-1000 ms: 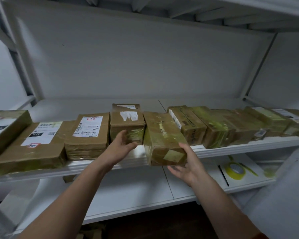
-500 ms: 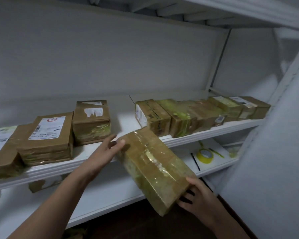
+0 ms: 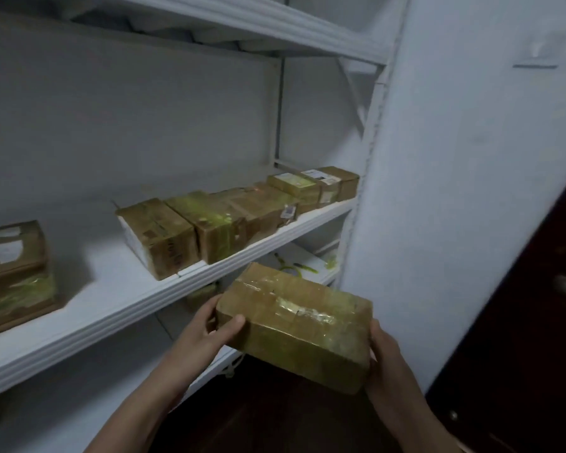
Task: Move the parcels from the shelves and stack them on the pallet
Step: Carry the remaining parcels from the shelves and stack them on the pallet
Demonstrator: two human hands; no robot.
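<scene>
I hold a brown taped parcel (image 3: 294, 325) in front of the white shelf (image 3: 164, 289), clear of its edge and below its level. My left hand (image 3: 206, 335) grips the parcel's left end, thumb on the front face. My right hand (image 3: 384, 358) grips its right end, fingers hidden behind the box. A row of several taped parcels (image 3: 229, 220) still lies on the shelf toward the right, and one more parcel (image 3: 13, 276) sits at the far left. No pallet is in view.
A white wall or pillar (image 3: 455, 191) stands close on the right, with a dark doorway (image 3: 520, 371) beyond it. A lower shelf (image 3: 307, 273) holds yellow-green scraps. The floor below is dark.
The parcel has come fully off the shelf and levelled out, moving right and down. My view has swung to the right, and both hands now hold the parcel's ends.
</scene>
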